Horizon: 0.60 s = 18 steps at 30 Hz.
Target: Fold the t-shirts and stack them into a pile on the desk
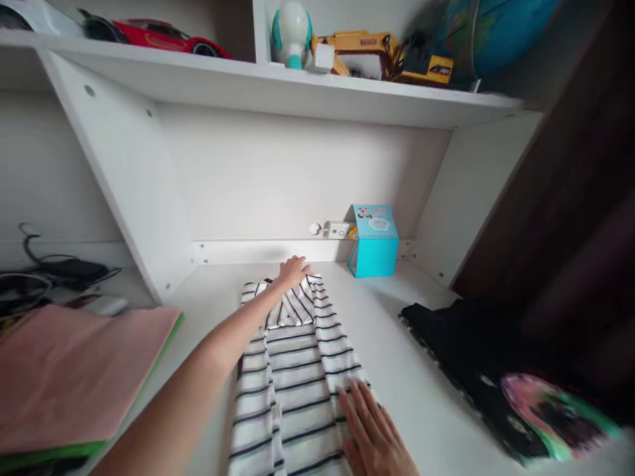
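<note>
A white garment with dark stripes point(295, 370), long and narrow with its sides folded inward, lies flat on the white desk. At its far end, my left hand point(294, 271) rests on the folded top part, fingers slightly apart and partly hidden from view. My left forearm crosses over the garment's left side. Nearer to me, my right hand point(372, 430) lies flat on the garment's right edge with fingers stretched out, slightly blurred by motion. Neither hand visibly grips the cloth.
Dark clothing with a colourful print point(496, 377) lies on the right. Pink cloth over green point(89, 370) is on the left, near cables and a black adapter point(74, 270). A blue desk calendar point(377, 254) stands by a power strip point(338, 230). Toys line the shelf point(297, 82) above.
</note>
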### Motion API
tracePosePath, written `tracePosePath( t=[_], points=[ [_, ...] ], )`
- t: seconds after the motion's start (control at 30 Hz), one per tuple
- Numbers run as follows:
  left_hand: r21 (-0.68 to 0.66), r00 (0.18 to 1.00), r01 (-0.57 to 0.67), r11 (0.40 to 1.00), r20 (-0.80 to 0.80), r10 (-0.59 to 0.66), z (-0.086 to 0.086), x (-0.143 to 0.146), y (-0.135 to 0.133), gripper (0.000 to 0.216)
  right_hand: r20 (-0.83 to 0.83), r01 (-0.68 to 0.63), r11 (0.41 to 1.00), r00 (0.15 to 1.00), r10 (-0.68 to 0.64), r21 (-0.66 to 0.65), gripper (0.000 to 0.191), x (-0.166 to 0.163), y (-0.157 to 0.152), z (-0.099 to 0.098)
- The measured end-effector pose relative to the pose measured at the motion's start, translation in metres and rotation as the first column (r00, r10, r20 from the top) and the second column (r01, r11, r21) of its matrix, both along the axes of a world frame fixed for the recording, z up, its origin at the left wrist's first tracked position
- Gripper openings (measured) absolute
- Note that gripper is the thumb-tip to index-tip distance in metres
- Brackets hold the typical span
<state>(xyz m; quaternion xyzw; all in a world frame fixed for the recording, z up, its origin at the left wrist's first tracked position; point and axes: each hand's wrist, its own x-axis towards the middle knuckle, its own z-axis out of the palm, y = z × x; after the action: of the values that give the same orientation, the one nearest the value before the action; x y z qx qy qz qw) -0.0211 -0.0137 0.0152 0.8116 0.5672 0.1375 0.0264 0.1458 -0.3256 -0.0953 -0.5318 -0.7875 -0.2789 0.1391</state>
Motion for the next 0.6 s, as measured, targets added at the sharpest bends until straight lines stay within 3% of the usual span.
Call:
tracePosePath(
  t=[0.1,0.17,0.27,0.4,0.5,0.6],
  points=[
    [-0.009,0.996,0.082,0.997,-0.027,-0.082,-0.006,-0.02,-0.027,0.057,0.001,-0.075,0.997,0.997,0.075,0.02,0.053,0.007,0.001,-0.006],
    [-0.108,0.986,0.146,0.983,-0.063,-0.154,-0.018,-0.029,-0.046,0.063,-0.013,-0.108,0.994,0.994,0.108,0.009,0.062,0.008,0.002,-0.006],
    [-0.273,0.979,0.137,0.952,-0.11,-0.172,-0.027,-0.032,-0.063,0.068,-0.085,-0.063,0.995,0.995,0.056,-0.072,0.056,0.001,-0.002,0.003],
    [-0.323,0.987,0.061,0.944,-0.123,-0.106,-0.004,-0.024,-0.083,0.08,-0.173,-0.092,0.969,0.983,0.052,-0.23,0.051,-0.005,-0.021,0.024],
    [-0.292,0.974,0.192,0.937,-0.062,-0.219,0.02,-0.036,-0.141,0.079,-0.192,-0.254,0.921,0.96,0.203,-0.294,0.073,0.005,-0.041,0.034],
    [-0.242,0.895,0.413,0.878,-0.068,-0.44,0.019,-0.076,-0.238,0.079,-0.167,-0.262,0.928,0.96,0.224,-0.266,0.077,0.019,-0.058,0.033]
  ],
)
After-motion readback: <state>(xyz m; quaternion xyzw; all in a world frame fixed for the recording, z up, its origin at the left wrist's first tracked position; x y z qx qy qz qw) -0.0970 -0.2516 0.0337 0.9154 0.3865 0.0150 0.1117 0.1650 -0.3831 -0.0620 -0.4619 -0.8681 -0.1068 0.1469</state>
